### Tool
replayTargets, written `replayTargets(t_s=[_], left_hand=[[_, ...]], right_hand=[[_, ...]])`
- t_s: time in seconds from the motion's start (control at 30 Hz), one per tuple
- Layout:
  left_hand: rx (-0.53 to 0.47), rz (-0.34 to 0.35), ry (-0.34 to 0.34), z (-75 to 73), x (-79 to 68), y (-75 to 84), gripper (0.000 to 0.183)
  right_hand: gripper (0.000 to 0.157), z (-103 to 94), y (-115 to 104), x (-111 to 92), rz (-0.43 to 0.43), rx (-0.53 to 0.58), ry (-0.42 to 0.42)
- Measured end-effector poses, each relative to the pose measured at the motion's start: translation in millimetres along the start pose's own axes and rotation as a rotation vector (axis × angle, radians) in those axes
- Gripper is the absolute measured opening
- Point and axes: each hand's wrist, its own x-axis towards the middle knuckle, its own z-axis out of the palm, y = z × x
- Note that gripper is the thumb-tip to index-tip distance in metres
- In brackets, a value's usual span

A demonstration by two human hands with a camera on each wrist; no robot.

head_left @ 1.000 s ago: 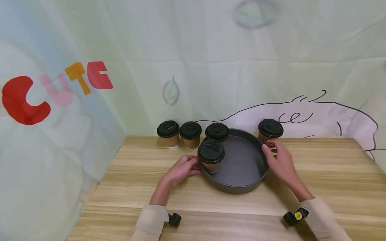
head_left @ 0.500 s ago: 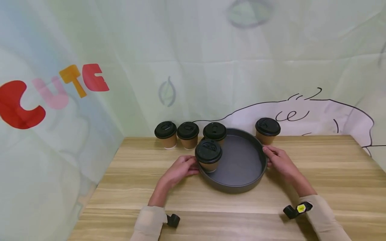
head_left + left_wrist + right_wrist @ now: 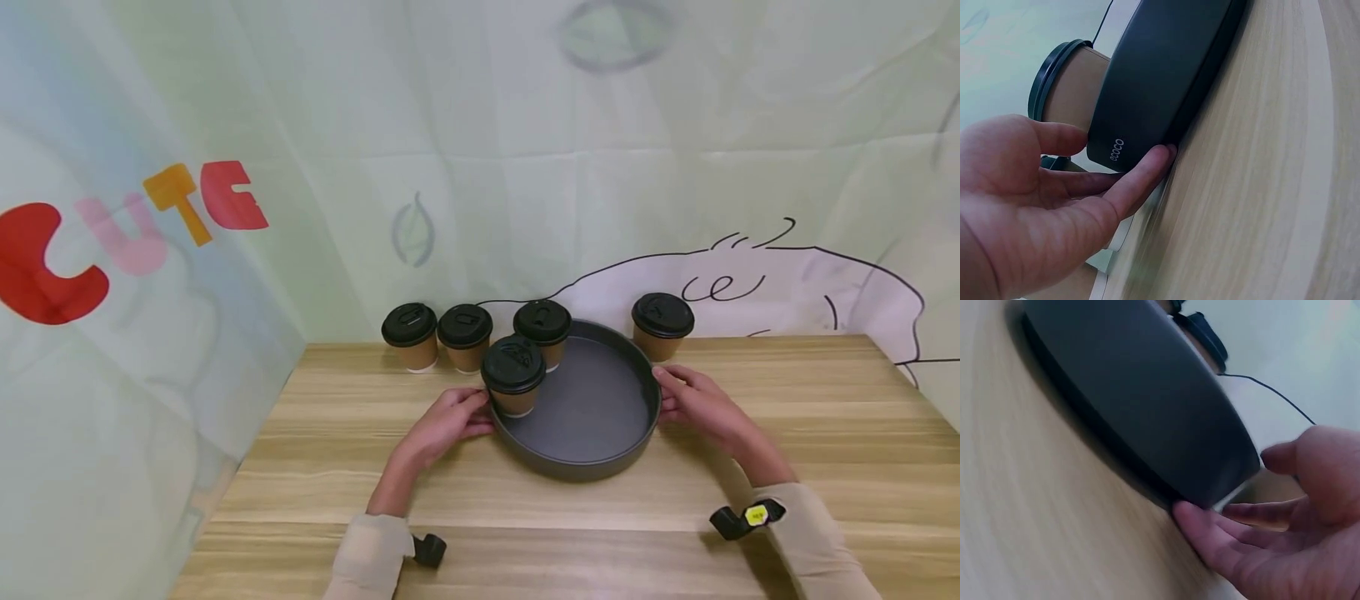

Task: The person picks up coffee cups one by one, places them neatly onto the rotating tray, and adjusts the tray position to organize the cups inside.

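Round tray (image 3: pixel 592 425) (dark gray, w/ "ecoco" on it) is in the mid. of the table (image 3: pixel 570 542), toward the far edge. L. hand (image 3: pixel 452 419) grips its left side, R. hand (image 3: pixel 696 398) grips its right. 2 black-top cups (image 3: pixel 514 385) stand inside, at left; 2 more cups (image 3: pixel 465 335) stand far left, & 1 other cup (image 3: pixel 662 327) far right.

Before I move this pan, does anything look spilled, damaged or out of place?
I see no spill or damage. The one slight oddity is a lopsided load: inside the round dark pan, the front lidded coffee cup and rear lidded coffee cup both stand toward the left, not around the middle.
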Motion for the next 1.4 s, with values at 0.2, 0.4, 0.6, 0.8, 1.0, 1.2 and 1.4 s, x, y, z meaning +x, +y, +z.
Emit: replayTargets(t_s=[0.2,0.4,0.6,0.8,1.0,1.2,1.4], left_hand=[[-0.001,0.002,0.008,0.4,-0.2,0.6,0.038],[-0.001,-0.014,0.011,-0.3,-0.2,1.3,0.040],[-0.002,-0.020,0.011,-0.3,0.1,0.9,0.043],[0.006,-0.018,0.005,-0.5,-0.3,1.3,0.043],[0.009,-0.017,0.014,0.0,-0.4,0.6,0.045],[0.012,-0.012,0.023,0.9,-0.6,0.6,0.043],[0.006,-0.012,0.026,1.2,0.0,1.2,0.043]], right_hand=[[0.059,2.2,0.2,2.8,-0.024,-0.002,-0.061],[0.055,-11.7,0.8,-2.3,0.042,0.022,-0.202],[0.061,-6.8,2.3,2.3,0.031,0.017,-0.116],[0.055,-4.7,3.6,5.2,0.003,0.015,-0.114],[0.052,-13.4,3.6,-0.7,0.054,0.020,-0.229],[0.061,-9.0,3.5,1.9,0.030,0.034,-0.107],[0.054,-7.2,2.9,2.2,0.002,0.044,-0.124]])
